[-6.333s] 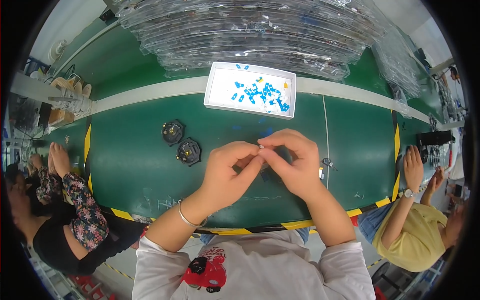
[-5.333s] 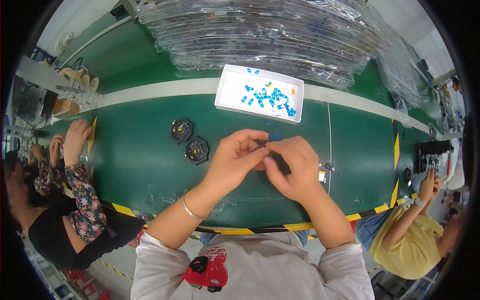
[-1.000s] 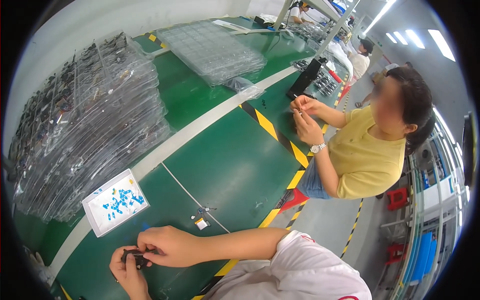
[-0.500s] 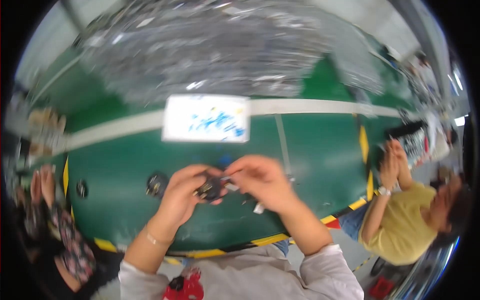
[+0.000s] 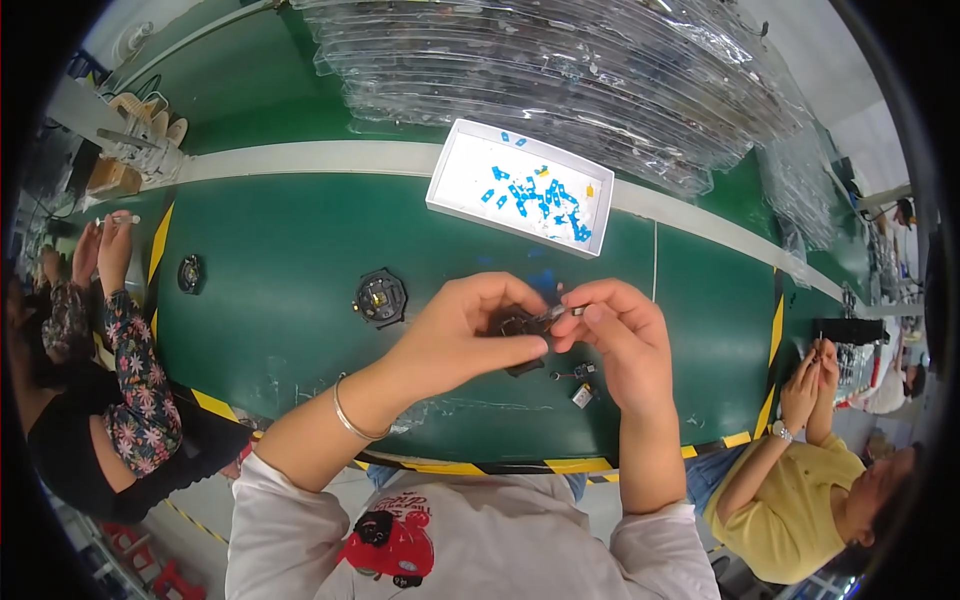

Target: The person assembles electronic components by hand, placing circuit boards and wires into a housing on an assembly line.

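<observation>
My left hand point(image 5: 455, 330) is closed round a black round casing point(image 5: 513, 322), like a watch case, partly covered by the fingers. My right hand point(image 5: 632, 345) pinches a small silvery piece point(image 5: 578, 311) close against the casing's right side; its kind is too small to tell. Below the hands, a small dark metal part point(image 5: 576, 371) and a small white-and-metal block point(image 5: 583, 397) lie on the green mat. To the left sits another black casing point(image 5: 380, 298), its inside facing up with a gold-coloured patch.
Beyond my hands stands a white box point(image 5: 458, 185) with many small blue pieces point(image 5: 540, 200) and a few yellow ones. Stacked clear plastic trays point(image 5: 560, 75) fill the back. A third black casing point(image 5: 190, 273) lies far left. Co-workers point(image 5: 790, 490) sit at both sides.
The view has turned and sharpened, so the box and casings appear shifted. Both hands keep their holds; my right fingers have turned and still pinch beside the casing.
</observation>
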Motion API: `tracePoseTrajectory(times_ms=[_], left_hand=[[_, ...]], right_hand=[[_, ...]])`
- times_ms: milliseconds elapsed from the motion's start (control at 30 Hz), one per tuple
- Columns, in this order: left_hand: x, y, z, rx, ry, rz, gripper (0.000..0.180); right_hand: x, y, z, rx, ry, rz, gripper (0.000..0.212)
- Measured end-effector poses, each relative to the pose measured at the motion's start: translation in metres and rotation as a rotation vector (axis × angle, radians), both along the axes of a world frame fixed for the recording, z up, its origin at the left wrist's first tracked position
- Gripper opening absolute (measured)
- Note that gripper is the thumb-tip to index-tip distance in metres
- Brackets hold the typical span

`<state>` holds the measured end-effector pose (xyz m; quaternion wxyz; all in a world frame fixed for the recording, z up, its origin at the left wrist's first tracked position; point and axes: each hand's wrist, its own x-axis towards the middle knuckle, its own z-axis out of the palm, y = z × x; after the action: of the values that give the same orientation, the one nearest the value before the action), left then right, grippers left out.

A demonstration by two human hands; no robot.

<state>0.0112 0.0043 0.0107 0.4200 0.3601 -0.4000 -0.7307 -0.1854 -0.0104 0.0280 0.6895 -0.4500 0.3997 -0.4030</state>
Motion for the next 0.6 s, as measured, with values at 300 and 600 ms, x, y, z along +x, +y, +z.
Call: tracePoseTrajectory(times_ms=[300,600], left_hand=[[0.002,0.001,-0.002,-0.04,-0.297,0.015,0.008],[-0.005,0.004,-0.01,0.27,0.186,0.194,0.013]], right_hand=[[0.017,0.014,0.004,-0.396,0.473,-0.074,0.008],[0.026,0.011,-0.007,-0.958,0.649,-0.176,0.018]])
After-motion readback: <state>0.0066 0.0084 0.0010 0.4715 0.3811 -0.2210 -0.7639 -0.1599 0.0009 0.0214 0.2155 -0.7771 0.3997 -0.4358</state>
